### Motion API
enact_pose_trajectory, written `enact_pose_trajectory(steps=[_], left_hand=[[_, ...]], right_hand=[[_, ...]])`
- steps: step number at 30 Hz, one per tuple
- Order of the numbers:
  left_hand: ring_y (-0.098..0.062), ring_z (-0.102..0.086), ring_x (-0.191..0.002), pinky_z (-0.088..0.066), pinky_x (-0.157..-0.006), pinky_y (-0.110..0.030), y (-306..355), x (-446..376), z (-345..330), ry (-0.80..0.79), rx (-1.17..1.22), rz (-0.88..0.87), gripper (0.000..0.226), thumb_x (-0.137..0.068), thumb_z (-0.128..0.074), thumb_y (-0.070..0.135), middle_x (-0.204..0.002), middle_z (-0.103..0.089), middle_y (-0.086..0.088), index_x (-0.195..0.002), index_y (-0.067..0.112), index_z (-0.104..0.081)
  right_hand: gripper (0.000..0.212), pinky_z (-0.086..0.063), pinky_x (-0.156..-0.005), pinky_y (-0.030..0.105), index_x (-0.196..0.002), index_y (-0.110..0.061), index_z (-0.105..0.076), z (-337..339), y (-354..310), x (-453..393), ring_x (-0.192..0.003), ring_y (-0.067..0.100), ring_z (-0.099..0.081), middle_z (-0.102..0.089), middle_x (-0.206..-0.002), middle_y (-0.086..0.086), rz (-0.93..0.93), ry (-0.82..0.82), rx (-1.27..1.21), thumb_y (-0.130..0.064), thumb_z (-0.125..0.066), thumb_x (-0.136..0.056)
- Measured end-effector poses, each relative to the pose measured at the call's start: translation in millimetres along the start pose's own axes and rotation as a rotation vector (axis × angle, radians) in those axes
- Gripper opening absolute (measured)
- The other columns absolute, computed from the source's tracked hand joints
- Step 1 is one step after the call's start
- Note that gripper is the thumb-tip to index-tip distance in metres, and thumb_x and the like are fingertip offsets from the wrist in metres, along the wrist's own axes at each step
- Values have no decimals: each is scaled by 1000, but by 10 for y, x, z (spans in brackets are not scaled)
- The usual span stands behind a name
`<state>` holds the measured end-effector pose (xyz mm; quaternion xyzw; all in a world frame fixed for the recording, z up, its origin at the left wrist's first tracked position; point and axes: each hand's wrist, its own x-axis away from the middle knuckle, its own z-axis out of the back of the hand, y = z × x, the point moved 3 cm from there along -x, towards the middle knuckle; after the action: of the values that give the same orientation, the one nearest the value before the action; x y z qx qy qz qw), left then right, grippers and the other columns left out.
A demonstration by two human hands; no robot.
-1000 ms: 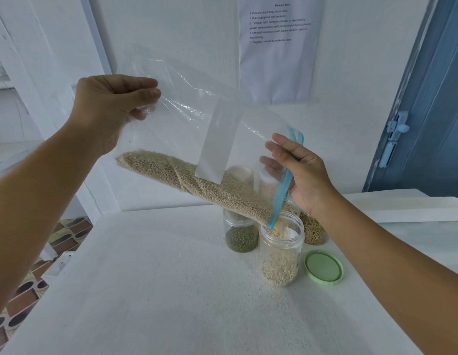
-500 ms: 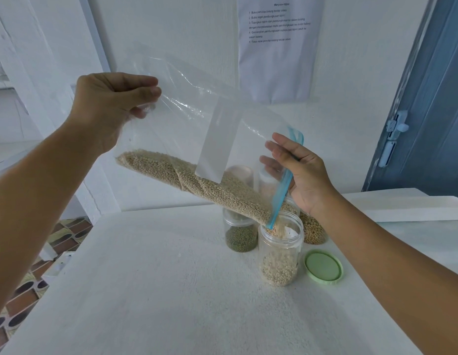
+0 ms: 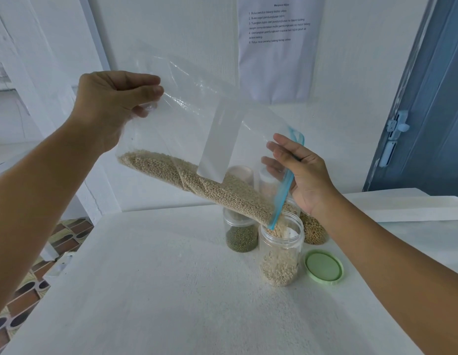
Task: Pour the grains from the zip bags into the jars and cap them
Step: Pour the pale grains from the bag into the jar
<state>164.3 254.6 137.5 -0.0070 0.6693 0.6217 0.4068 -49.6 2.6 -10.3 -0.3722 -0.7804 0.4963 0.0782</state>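
**Supervisor:** Report the step in hand.

**Operator:** I am running the pour. The left hand [image 3: 112, 108] is pinching the closed bottom corner of the zip bag [image 3: 197, 139] between thumb and curled fingers and is holding it high. The right hand [image 3: 303, 172] is gripping the bag near its blue zip edge [image 3: 283, 190], fingers wrapped over the plastic. The bag is slanting down to the right, and its lowest corner is sitting in the mouth of the open jar [image 3: 280, 254] on the white table [image 3: 146, 290].

**Supervisor:** Where are the grains?

**Operator:** The pale grains [image 3: 197, 180] are lying along the bag's lower edge and dropping through the opening. By my judgement the jar is about half full, with a good share left in the bag.

**Supervisor:** What is the next move calling for?

**Operator:** I am judging that the left hand needs to lift further to steepen the slope while the right keeps the opening inside the rim. After that, the green lid [image 3: 323, 267], lying just beside the jar, goes on. Two other jars, one of green beans [image 3: 242, 239] and one of tan beans [image 3: 313, 231], are standing behind it; whether they are capped, I cannot tell.
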Motion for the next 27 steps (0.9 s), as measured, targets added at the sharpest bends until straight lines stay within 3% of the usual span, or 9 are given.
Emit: enact_pose_trajectory(steps=[9,21,27], left_hand=[[-15,-66,-62,-52,-104,-55,-43,-18,9,-1,0,-5,16,-76,-91,13,-83,-79,-4,-89,18,-85],[-22,-65,-68,-55,-77,-30,-28,-73,12,-6,43,-34,16,-74,-92,13,-76,-77,-4,-89,17,-85],[-24,-66,-73,-53,-74,-29,-60,-63,25,-17,39,-37,19,-73,-93,15,-78,-78,-4,-90,17,-85]], right_hand=[[29,-62,-82,31,-117,-17,-76,1,-1,-16,-98,28,-77,-77,-118,6,6,-6,9,0,-66,-96],[29,-62,-84,33,-118,-16,-76,-15,-14,-21,-101,29,-76,-77,-118,6,11,-2,5,0,-66,-96],[28,-62,-85,33,-114,-18,-78,-5,10,-5,-100,29,-76,-77,-117,6,3,6,8,0,-67,-95]])
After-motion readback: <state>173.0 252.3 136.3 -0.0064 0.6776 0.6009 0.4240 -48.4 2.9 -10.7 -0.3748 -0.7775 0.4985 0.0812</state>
